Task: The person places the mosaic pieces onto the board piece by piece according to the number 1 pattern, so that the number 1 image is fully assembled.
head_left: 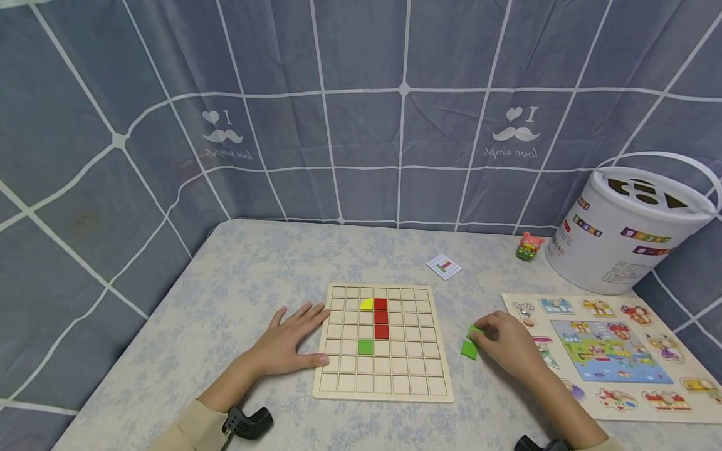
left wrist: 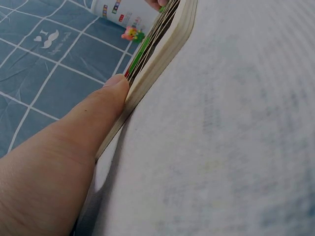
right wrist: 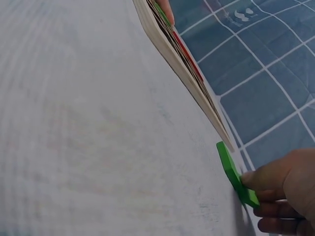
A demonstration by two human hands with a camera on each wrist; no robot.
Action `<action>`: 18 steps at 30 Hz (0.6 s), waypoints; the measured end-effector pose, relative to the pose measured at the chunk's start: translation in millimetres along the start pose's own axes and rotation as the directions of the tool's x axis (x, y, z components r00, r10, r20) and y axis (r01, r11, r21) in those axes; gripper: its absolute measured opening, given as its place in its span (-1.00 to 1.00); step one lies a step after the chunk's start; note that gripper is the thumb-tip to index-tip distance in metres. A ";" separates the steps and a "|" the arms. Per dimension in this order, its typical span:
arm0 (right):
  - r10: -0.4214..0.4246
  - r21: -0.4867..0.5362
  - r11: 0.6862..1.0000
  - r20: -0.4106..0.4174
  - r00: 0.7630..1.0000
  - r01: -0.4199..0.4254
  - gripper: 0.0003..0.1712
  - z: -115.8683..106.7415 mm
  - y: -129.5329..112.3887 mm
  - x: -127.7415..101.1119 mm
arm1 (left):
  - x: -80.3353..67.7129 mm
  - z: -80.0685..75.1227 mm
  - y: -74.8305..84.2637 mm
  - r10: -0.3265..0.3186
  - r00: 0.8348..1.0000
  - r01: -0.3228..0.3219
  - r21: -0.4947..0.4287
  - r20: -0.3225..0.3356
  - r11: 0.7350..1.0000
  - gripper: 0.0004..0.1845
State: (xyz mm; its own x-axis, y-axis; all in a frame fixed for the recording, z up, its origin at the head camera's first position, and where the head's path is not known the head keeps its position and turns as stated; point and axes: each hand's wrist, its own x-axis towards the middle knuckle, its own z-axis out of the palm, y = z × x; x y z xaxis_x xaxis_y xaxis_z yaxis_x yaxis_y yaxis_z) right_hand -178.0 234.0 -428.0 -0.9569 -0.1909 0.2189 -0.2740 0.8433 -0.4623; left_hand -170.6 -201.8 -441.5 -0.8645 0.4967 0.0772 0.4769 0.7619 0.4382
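Observation:
A wooden grid board lies on the table. Set in its squares are a column of three red tiles, a yellow rounded tile beside the top one, and a green tile lower left. My left hand lies with fingers spread, its fingertips and thumb at the board's left edge. Right of the board, my right hand pinches a green square tile between thumb and fingers. Another green square shows right below those fingertips in the head view.
Behind the board lies a small pattern card. A picture puzzle board sits at the right, near my right forearm. At the back right stand a white bucket with a shape-sorter lid and a small pink-and-green figurine. A grid-patterned curtain hangs behind.

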 end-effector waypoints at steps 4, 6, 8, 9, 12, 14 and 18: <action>0.004 0.007 1.000 -0.004 1.000 -0.004 -0.87 0.9 -2.1 1.1 | 0.0 -0.5 -0.5 0.001 1.000 -0.001 0.001 -0.003 1.000 -0.03; 0.010 0.010 1.000 -0.002 1.000 -0.010 -0.88 0.9 -3.8 1.2 | 0.0 -0.5 -0.8 0.001 1.000 -0.001 0.001 -0.002 1.000 -0.03; 0.015 0.015 1.000 0.001 1.000 -0.016 -0.88 0.8 -5.6 1.2 | 0.1 -0.3 -1.2 0.001 1.000 -0.001 0.002 -0.002 1.000 -0.03; 0.018 0.018 1.000 0.002 1.000 -0.018 -0.89 0.9 -6.5 1.1 | 0.1 -0.2 -1.3 0.001 1.000 -0.001 0.002 -0.002 1.000 -0.03; 0.016 0.024 1.000 -0.002 1.000 -0.016 -0.91 0.4 -9.6 0.4 | 0.1 0.5 -1.8 0.000 1.000 0.000 0.004 0.000 1.000 -0.03; 0.008 0.028 1.000 -0.009 1.000 -0.008 -0.92 0.0 -11.6 0.2 | 0.1 0.9 -1.8 0.000 1.000 0.000 0.001 0.001 1.000 -0.03; -0.024 0.025 0.999 -0.027 0.999 0.025 -0.94 -1.1 -15.5 -0.6 | -0.1 1.1 -1.5 0.003 1.000 -0.003 -0.008 0.000 1.000 -0.03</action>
State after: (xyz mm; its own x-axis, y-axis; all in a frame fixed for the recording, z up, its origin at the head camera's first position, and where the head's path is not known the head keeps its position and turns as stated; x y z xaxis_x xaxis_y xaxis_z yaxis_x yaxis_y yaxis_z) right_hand -173.1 221.6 -420.1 -0.9470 -0.1979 0.2532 -0.3003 0.8256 -0.4777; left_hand -171.1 -202.5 -443.1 -0.8632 0.4987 0.0787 0.4781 0.7574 0.4448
